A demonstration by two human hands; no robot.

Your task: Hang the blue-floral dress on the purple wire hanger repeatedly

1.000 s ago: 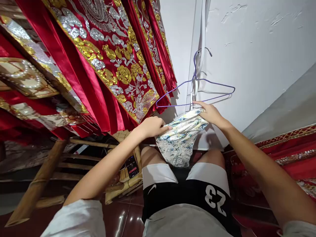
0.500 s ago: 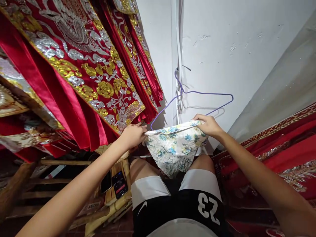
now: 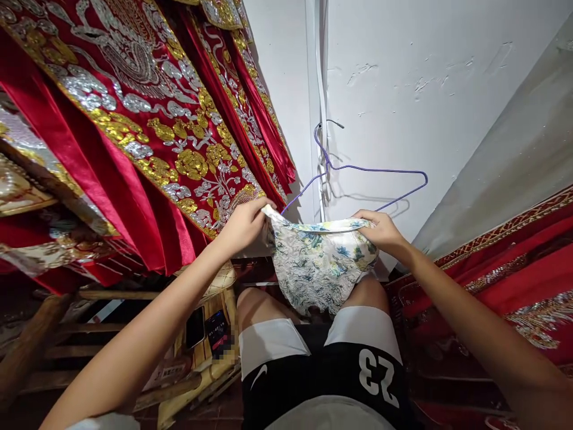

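A white garment (image 3: pixel 320 257) with a blue and yellow floral print hangs stretched between my hands, above my knees. Its exact kind is unclear. Closed on the left end of its band-like top edge is my left hand (image 3: pixel 244 227). My right hand (image 3: pixel 384 232) pinches the right end of the same edge, thumb on top. Just behind the cloth, a purple wire hanger (image 3: pixel 380 170) hangs by its hook beside a white pole (image 3: pixel 321 77). The garment and my hands hide the hanger's lower part.
Red embroidered costumes (image 3: pixel 192 131) with gold and silver sequins hang at the left. More red fabric (image 3: pixel 528 263) lies at the right. Phones (image 3: pixel 217 331) rest on a bamboo stool (image 3: pixel 203 376) by my left leg. A white wall (image 3: pixel 394 71) stands ahead.
My left hand has risen with its corner of the garment, so the top edge now slants up at the left and sags. My right hand stays nearly in place.
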